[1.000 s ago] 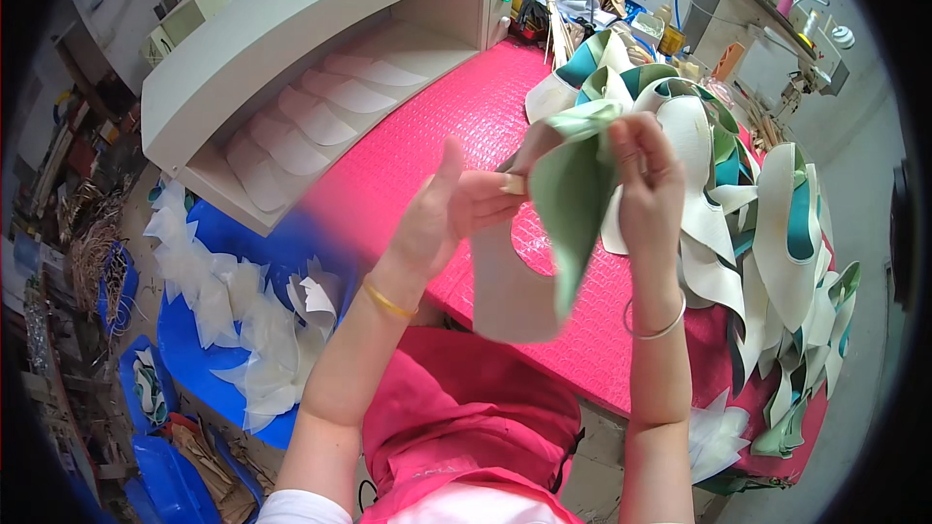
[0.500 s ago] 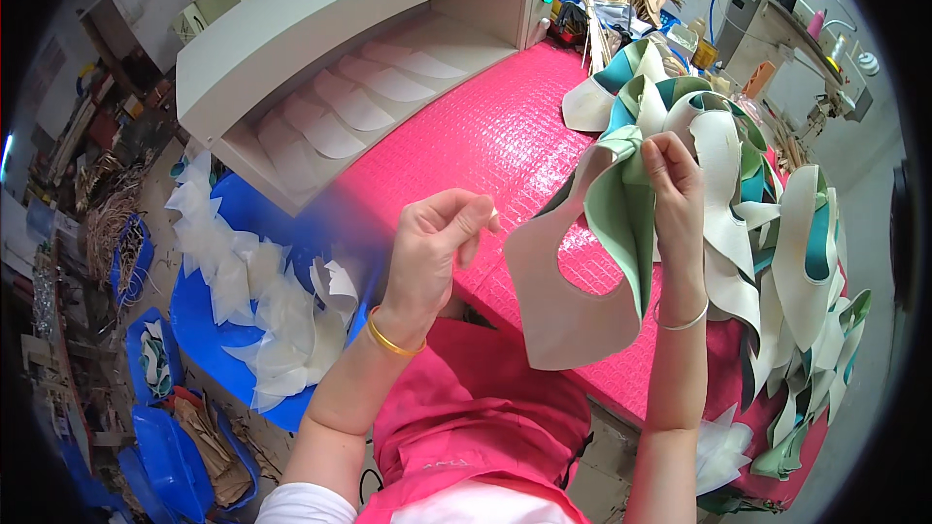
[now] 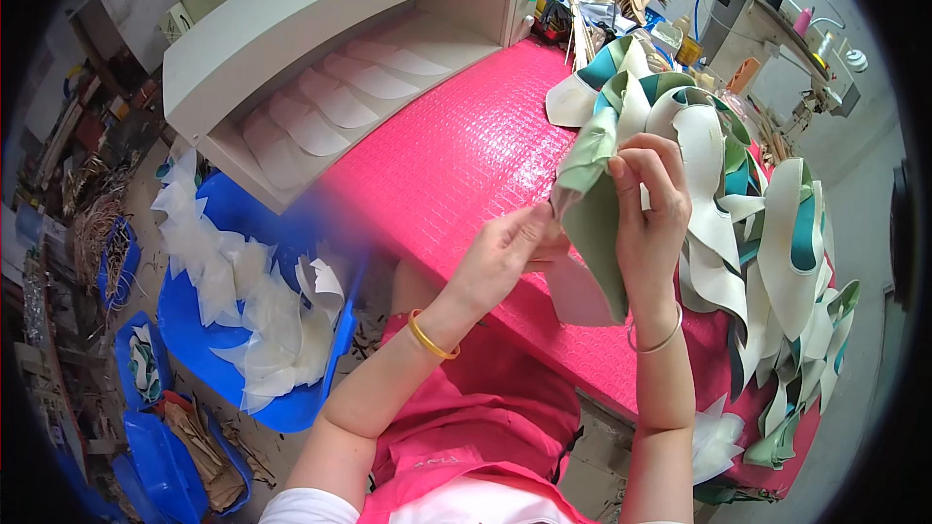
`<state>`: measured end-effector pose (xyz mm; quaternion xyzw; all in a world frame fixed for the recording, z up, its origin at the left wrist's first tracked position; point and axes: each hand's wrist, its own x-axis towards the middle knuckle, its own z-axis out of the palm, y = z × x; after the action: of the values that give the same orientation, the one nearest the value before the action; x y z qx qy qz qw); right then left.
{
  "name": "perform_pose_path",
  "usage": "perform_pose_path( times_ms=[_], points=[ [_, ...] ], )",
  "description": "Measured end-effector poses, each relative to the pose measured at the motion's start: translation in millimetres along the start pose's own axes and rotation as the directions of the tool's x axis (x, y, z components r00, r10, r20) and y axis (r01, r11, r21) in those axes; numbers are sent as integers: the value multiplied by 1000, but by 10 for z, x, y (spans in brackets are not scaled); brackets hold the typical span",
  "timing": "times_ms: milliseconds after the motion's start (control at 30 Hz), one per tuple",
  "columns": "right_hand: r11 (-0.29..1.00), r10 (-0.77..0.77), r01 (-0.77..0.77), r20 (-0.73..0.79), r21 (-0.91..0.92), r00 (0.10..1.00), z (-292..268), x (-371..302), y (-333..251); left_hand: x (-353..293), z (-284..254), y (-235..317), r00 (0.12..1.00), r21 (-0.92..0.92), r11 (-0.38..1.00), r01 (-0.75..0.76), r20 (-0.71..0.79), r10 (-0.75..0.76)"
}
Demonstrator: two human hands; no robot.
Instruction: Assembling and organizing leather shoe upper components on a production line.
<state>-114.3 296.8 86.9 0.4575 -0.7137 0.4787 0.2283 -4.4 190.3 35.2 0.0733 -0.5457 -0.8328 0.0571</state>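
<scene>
A shoe upper (image 3: 594, 238), pale outside and light green inside, hangs in the air between my hands above the pink work surface (image 3: 437, 150). My left hand (image 3: 505, 257) pinches its left edge between thumb and fingers. Higher up on the other side, my right hand (image 3: 655, 196) grips the green part with thumb and fingertips. The upper is folded, so much of its pale face is turned away. Just beyond my right hand lies a heap of similar shoe uppers (image 3: 701, 155), pale with green and teal linings.
A white machine housing (image 3: 330, 24) stands at the back left, with several pale curved pieces (image 3: 340, 107) lying inside its opening. On the left, a blue tub (image 3: 189, 315) holds translucent sheets (image 3: 267, 330). More thin sheets (image 3: 716, 442) lie near the lower right edge.
My left hand has moved right and now grips the shoe upper's edge. The upper has turned and folded, showing more green. My right hand's fingers have shifted on it.
</scene>
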Motion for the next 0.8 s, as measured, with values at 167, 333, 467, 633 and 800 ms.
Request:
perform_pose_path(
  times_ms=[167,333,467,633,800],
  points=[
    [996,9,-20,-111,-91,994,23,-8,8,173,69,-226,945,105,942,-319,116,307],
    [990,101,-100,4,-102,995,-73,64,-107,322,-99,-121,935,-463,862,-206,166,313],
    [985,95,-78,110,-154,989,-118,104,-12,331,48,-110,950,-193,953,-233,166,266],
    [988,-66,92,196,-124,978,-68,38,-57,398,-95,122,938,334,884,-327,0,347],
    [999,-41,49,329,-15,943,-77,124,36,455,-8,250,909,320,866,-384,-36,416]
  ],
)
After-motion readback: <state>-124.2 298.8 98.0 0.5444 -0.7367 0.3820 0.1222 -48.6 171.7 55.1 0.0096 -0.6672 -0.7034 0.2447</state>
